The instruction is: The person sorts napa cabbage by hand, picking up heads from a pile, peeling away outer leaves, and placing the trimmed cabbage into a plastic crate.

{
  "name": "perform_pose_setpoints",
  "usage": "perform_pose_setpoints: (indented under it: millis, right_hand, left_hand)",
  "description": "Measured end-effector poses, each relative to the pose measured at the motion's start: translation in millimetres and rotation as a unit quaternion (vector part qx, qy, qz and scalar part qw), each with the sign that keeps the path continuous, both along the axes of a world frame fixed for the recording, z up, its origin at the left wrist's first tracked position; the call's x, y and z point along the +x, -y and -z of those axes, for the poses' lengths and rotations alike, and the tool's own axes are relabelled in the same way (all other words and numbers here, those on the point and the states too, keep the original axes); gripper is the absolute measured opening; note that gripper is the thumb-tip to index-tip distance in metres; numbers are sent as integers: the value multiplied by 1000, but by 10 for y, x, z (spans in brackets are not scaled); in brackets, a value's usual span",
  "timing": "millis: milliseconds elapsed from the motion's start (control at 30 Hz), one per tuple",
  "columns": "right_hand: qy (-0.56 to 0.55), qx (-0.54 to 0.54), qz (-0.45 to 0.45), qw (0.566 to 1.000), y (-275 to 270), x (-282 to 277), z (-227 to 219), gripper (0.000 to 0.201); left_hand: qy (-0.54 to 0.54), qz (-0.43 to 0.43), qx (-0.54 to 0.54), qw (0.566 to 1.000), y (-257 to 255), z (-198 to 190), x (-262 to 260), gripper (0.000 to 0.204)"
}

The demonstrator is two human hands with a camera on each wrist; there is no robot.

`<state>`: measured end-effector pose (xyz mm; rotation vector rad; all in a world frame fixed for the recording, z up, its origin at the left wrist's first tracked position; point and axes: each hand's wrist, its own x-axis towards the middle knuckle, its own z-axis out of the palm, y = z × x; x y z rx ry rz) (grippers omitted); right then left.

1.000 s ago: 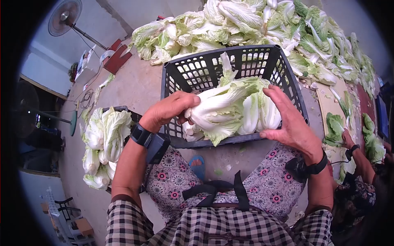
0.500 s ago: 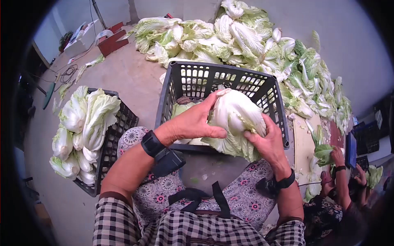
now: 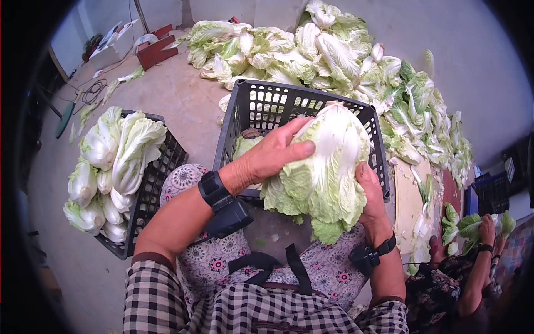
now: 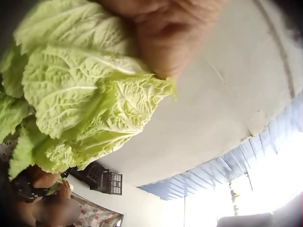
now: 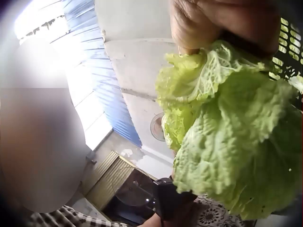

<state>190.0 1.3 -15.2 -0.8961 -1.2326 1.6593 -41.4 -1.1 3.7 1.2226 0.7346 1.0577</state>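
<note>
Between both hands is a napa cabbage (image 3: 331, 161), held over the near side of a black plastic crate (image 3: 289, 97). Its white base points away from the body, and its frilly green leaf ends hang toward the lap. My left hand (image 3: 281, 150) grips it from the left, thumb on top and the other fingers largely hidden behind. On the right side, my right hand (image 3: 372, 192) holds it with the thumb along the leaves. Both wrist views show crinkled leaves (image 4: 71, 85) close under the hands. Inside the crate, some pale green leaf (image 3: 245, 146) shows at the left.
A second black crate (image 3: 161, 156) at the left bears several napa cabbages (image 3: 100, 147). Behind the middle crate, a large cabbage heap (image 3: 334, 55) runs along the wall. At the right, another person's hands (image 3: 488, 231) hold leaves near a board (image 3: 411, 189).
The cabbage has gone from lying sideways, base in the left hand, to base pointing away, leaves toward the lap. The right hand, earlier spread beside it, now holds it. The head view has shifted.
</note>
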Motion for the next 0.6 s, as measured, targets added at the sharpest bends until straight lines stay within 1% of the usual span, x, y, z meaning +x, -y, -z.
perform_pose_setpoints:
  millis: [33,67,100,200,233,333,367,467,500,567,600]
  right_hand:
    - [76,70,11,995,-52,18,70,58]
    - [150,139,23,979,-74,28,113,61]
    - [173,130,15,976,-53,29,46,67]
    - [29,65,-26,997,-115,108,116,66]
    - [-25,58,-33,997,-118,77,166,65]
    - [22,4,-71,997,-98,57,197,63]
    - [-16,-26,-68,997,-76,35,247,59]
    - [-74,-76,-64,992,-70,38,211,58]
    - [-66,-70,-77,992,-76,59,202,59]
    - [34,15,-119,992,-89,96,207,62]
    - [85,57,-137,985,-98,122,204,64]
  left_hand:
    - [35,-6,-57,998,-33,6,-37,77]
    - [68,-12,-113,991,-60,22,-78,71]
    - [77,-30,-129,988,-87,45,-78,72]
    - [28,-22,-41,999,-25,56,-68,76]
    - [-6,-15,-17,1000,-37,48,-51,86]
    - [9,27,-7,1000,-82,112,-19,94]
    - [3,65,-36,997,-99,183,-45,101]
    - [35,79,-98,991,-58,158,10,109]
    - [47,76,-123,988,-20,126,44,114]
    - [51,95,-125,986,46,130,96,111]
    - [53,106,-125,985,45,125,109,109]
